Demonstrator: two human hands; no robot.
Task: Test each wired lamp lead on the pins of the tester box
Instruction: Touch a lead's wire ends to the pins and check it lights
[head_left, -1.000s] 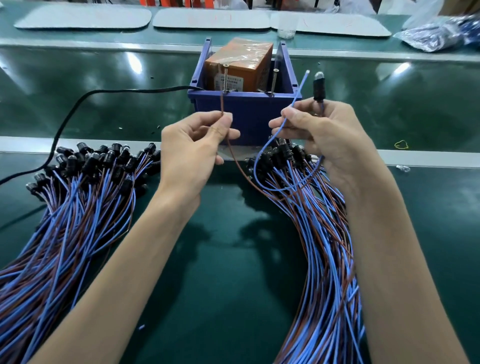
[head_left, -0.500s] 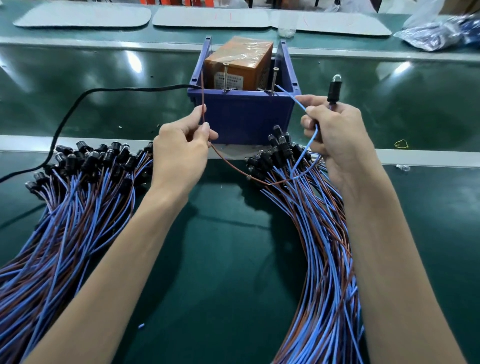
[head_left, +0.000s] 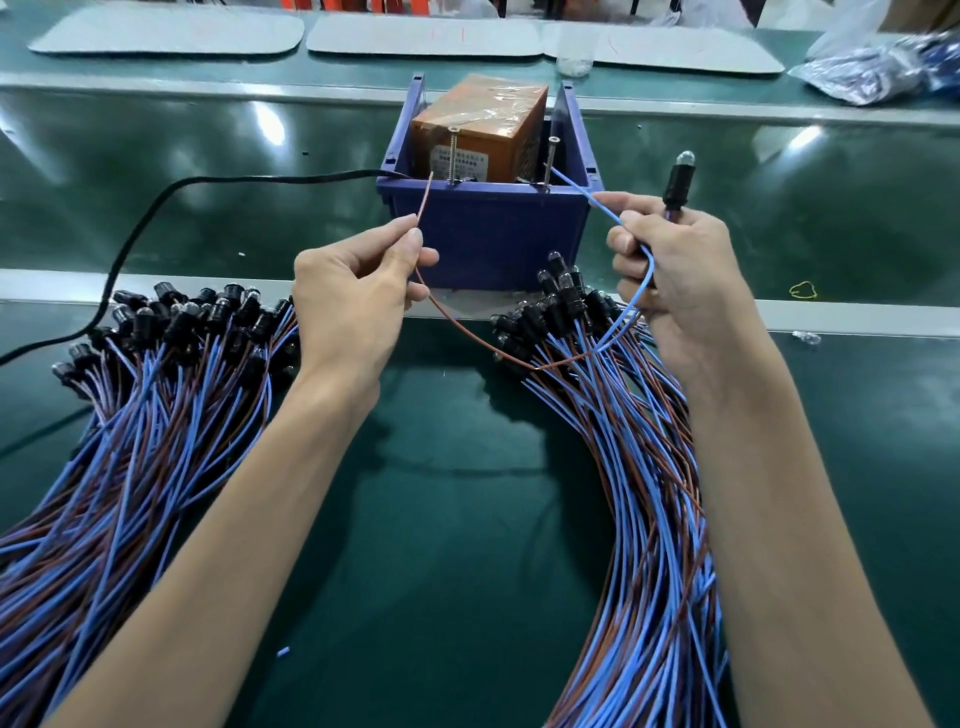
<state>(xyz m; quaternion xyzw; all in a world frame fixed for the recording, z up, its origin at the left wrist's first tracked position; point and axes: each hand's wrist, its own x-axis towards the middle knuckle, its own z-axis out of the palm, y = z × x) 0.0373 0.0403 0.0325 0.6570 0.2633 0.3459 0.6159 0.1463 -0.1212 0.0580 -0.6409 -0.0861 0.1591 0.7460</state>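
The tester box (head_left: 480, 127), orange and wrapped in film, sits inside a blue bin (head_left: 493, 234) with two upright metal pins, the left pin (head_left: 453, 153) and the right pin (head_left: 550, 158). My left hand (head_left: 353, 296) pinches the brown lead (head_left: 425, 202), whose tip stands just left of the left pin. My right hand (head_left: 670, 275) grips the black lamp (head_left: 679, 179) and the blue lead (head_left: 584, 192), whose end reaches the right pin. The lamp's clear tip looks unlit.
Bundles of wired lamps lie on the green mat: one pile at the left (head_left: 156, 395), one at the right (head_left: 623, 441). A black power cable (head_left: 171, 197) runs left from the bin. Grey pads (head_left: 426, 36) and a plastic bag (head_left: 872, 67) lie beyond.
My left hand has swung the brown lead away from the left pin, then a little back toward it. My right hand has shifted right and brought the blue lead's end down to the right pin.
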